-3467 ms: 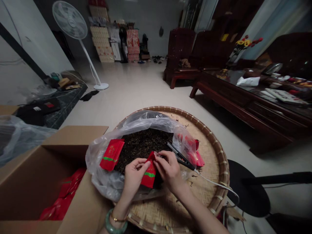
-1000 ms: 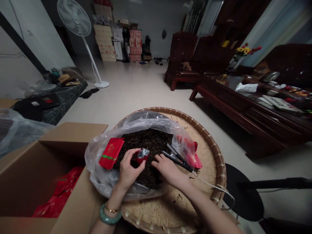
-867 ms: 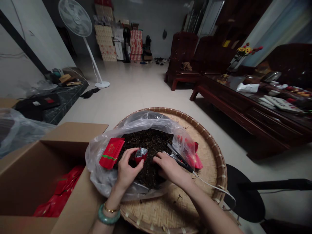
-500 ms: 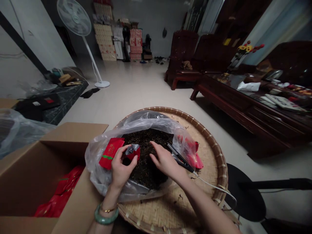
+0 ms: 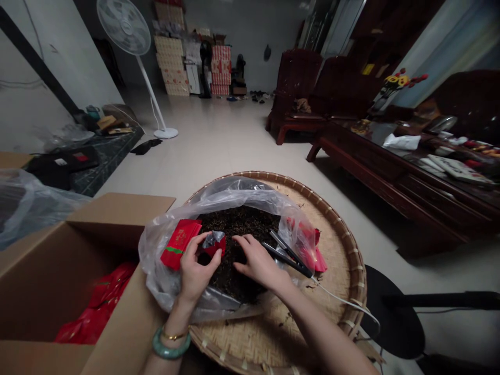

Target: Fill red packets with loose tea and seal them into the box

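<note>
My left hand is closed around a small red packet with its silvery lining facing up at the open mouth. Just right of it, my right hand hovers over dark loose tea leaves, thumb and fingers apart, nothing visible between them. The leaves fill a clear plastic bag with its edge folded back. On the bag's left side lies a stack of flat red packets with a green stripe. A black hair-straightener-like clamp, jaws spread and white cord trailing, rests beyond my right hand.
A round woven bamboo tray carries the bag. More red packets lie at its right, partly under plastic. An open cardboard box at left contains red packets. A black round stand base stands right; a white fan stands farther back.
Earlier both hands worked at a red packet. My left hand then held it mouth up and shifted left. My right hand went down into the leaves, rose, and moved left toward the packet.
</note>
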The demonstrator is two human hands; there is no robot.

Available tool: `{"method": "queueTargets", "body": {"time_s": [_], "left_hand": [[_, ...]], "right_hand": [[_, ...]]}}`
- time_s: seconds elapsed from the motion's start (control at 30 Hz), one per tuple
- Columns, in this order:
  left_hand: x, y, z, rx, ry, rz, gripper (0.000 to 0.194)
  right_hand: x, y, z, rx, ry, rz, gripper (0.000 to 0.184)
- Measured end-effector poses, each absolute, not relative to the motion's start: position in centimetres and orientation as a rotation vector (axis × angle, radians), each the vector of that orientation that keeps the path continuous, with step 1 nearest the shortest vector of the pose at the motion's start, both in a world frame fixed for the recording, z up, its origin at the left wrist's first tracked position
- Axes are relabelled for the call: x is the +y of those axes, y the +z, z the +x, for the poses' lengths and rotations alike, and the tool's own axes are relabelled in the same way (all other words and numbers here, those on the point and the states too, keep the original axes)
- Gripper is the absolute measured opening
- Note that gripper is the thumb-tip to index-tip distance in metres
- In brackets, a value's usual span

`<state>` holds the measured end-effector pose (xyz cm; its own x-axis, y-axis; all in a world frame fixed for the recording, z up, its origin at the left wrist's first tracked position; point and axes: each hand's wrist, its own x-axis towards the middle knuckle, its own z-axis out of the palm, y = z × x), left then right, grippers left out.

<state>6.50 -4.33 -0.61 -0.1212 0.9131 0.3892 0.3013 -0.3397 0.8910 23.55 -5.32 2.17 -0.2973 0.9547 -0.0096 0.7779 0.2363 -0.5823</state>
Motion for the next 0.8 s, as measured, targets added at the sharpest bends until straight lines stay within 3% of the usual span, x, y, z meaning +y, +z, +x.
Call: {"method": "queueTargets", "body": {"time_s": [0.07, 0.2, 0.33, 0.4, 0.57, 0.8], "left_hand": [[-4.3, -0.7, 6.5, 1.350, 1.486, 1.616, 0.036], [-4.3, -0.6, 6.4, 1.349, 1.503, 1.629, 0.035], [-4.3, -0.4, 6.0, 1.352, 1.535, 1.618, 0.034], [-4.3, -0.4, 5.9, 1.355, 1.550, 1.597, 0.034], [-4.2, -0.8, 6.4, 1.351, 1.532, 1.583, 0.036], [-4.5, -1.0, 6.9, 1.319, 1.506, 1.601, 0.034]], "right_hand": [[-5.2, 1.9, 23.1, -2.192, 0.694, -1.592, 0.062], [-4.6, 1.5, 22.3, -2.153, 0.764, -1.526, 0.028], [-3.9, 1.0, 22.7, -1.748, 0.883, -1.427, 0.018], [-3.7, 0.8, 23.1, -1.417, 1.100, -1.359, 0.014], [-4.1, 1.1, 23.8, -0.482, 1.748, -0.911, 0.023], [-4.1, 1.9, 23.7, 0.039, 1.956, -0.630, 0.020]]}}
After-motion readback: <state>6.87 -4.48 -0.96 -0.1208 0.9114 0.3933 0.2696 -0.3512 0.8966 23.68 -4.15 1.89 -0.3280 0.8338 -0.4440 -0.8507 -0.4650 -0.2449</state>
